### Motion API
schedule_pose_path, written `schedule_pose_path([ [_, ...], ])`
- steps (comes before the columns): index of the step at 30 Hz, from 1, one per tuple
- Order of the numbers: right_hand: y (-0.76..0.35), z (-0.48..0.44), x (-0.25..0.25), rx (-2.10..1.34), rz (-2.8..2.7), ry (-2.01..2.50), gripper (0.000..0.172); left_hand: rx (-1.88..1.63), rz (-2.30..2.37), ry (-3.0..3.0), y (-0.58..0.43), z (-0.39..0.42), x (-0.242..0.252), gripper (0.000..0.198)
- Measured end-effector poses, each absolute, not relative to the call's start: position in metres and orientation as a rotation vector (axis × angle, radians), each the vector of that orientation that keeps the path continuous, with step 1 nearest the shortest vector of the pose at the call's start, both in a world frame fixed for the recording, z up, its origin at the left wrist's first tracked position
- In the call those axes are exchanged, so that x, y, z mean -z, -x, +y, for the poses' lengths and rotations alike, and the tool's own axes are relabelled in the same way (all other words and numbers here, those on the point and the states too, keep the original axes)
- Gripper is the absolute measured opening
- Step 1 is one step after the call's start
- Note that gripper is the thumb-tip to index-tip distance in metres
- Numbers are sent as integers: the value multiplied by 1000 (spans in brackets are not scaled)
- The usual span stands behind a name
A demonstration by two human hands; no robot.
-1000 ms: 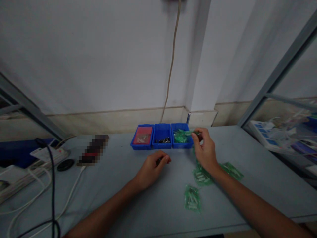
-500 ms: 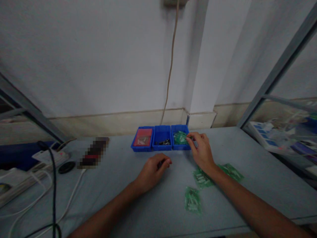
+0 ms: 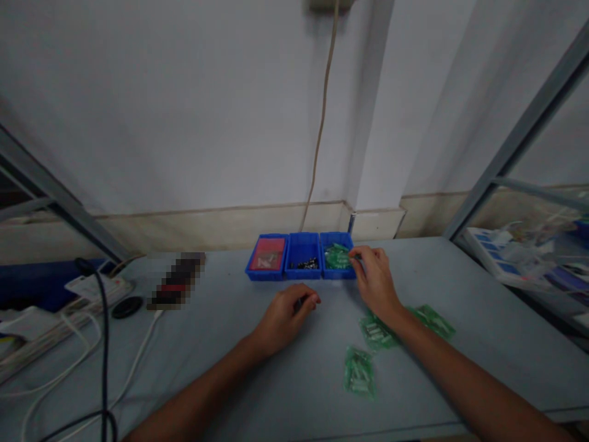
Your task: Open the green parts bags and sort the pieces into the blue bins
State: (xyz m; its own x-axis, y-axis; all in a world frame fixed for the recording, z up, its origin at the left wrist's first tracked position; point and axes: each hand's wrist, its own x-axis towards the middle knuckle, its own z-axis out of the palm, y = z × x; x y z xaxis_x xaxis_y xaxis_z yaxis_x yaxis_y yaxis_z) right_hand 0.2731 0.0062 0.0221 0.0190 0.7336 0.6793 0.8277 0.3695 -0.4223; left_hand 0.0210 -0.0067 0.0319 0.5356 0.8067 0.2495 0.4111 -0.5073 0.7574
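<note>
- Our right hand (image 3: 375, 279) has come down from a second ago: then it was lifted just over the right-hand blue plastic bin (image 3: 337, 262) with a green packet pinched between thumb and fingers; now it rests at that bin's right rim, fingertips together on the green packets (image 3: 337, 256) inside.
- We cannot tell whether the fingers still grip a packet or merely touch the pile.
- Our left hand (image 3: 286, 314) has hardly moved: it lies curled on the pale grey table (image 3: 221, 344), fingers closed around a small dark object (image 3: 300, 301).
- Three flat green packets with pale parts inside (image 3: 359, 370) lie on the table by our right forearm, unchanged.
- The middle blue bin of small dark parts (image 3: 302, 261) and the left blue bin with a red packet (image 3: 267, 261) stand untouched.
</note>
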Motion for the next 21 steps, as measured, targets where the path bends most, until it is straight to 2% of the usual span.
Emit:
schedule_pose_path([
  [5, -274, 7, -19, 107, -1900, 1385, 23, -792, 982, -2148, -22, -8, -33, 31],
  [21, -266, 5, -10, 231, -2048, 1442, 26, -787, 937, -2216, -20, -6, -26, 25],
])
